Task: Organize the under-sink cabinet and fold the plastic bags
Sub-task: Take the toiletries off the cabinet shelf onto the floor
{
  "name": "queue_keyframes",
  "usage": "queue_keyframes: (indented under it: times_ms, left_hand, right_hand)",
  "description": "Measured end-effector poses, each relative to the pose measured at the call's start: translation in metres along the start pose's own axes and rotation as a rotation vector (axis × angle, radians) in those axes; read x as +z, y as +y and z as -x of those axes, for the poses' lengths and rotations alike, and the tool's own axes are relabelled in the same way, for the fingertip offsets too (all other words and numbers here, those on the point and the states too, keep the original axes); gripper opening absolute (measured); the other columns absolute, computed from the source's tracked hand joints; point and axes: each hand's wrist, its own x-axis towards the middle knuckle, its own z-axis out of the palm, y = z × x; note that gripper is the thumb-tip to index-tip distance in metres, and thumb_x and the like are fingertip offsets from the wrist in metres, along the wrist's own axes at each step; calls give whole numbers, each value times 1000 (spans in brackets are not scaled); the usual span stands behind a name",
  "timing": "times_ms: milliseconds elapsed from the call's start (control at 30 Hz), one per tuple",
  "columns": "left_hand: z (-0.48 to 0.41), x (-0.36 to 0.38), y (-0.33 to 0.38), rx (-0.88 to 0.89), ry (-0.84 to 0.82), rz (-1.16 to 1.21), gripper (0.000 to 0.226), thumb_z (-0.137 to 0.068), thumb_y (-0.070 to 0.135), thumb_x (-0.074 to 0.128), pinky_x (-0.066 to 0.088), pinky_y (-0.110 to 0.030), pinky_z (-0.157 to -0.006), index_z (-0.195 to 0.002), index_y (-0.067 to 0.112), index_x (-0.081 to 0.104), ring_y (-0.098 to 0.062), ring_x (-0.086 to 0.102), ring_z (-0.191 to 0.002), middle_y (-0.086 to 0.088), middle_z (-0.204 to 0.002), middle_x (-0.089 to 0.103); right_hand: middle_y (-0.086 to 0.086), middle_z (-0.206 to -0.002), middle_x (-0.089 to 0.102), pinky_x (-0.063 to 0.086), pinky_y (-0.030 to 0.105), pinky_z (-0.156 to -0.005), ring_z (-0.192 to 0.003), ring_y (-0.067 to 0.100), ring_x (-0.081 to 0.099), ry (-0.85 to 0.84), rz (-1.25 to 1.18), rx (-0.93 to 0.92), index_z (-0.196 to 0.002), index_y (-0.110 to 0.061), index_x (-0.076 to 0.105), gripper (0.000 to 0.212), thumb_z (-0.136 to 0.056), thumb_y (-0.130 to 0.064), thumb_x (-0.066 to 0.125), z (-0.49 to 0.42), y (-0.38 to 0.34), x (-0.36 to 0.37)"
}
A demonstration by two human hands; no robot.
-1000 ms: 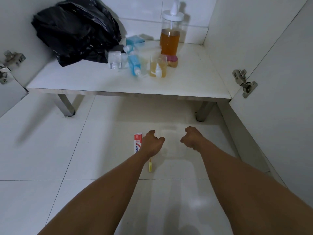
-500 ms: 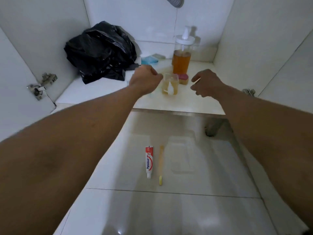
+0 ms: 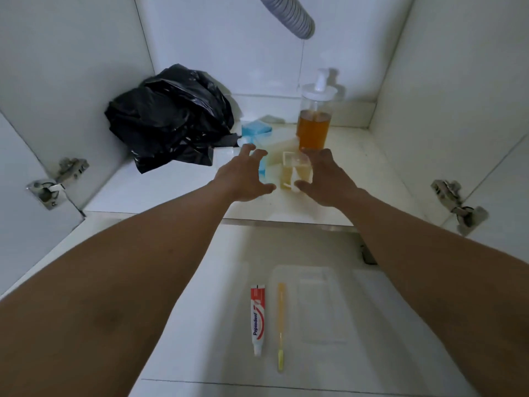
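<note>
Standing on the cabinet shelf (image 3: 171, 193), the small clear bottle (image 3: 294, 173) is flanked by the left hand (image 3: 243, 179) at nine o'clock and the right hand (image 3: 326, 179) at three, both spread and empty. It is judged light, rigid and slippery, best gripped by its sides.

The left hand (image 3: 243, 179) and right hand (image 3: 329, 183) flank an amber bottle (image 3: 292, 175).
</note>
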Motion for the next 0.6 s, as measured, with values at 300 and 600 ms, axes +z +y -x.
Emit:
queue_keyframes:
  times_ms: [300,600]
  left_hand:
    - [-18,41,-4,-17,-85,-16,80,-80,51,77,49,-46,-105,-148,28,41,-27,53,-128,5,-164,10]
    - [-3,35,0,20,-14,-88,63,-78,12,74,51,-42,-75,-132,12,43,-32,52,-101,-2,-145,23]
  right_hand:
    - [-1,-164,-10,48,42,-99,-134,30,47,-99,75,71,-154,-42,4,89,-88,-47,65,-13,-13,32]
    - [7,-146,27,55,43,-78,-105,34,59,160,81,80,-134,-27,31,68,-83,-49,70,-10,-26,43]
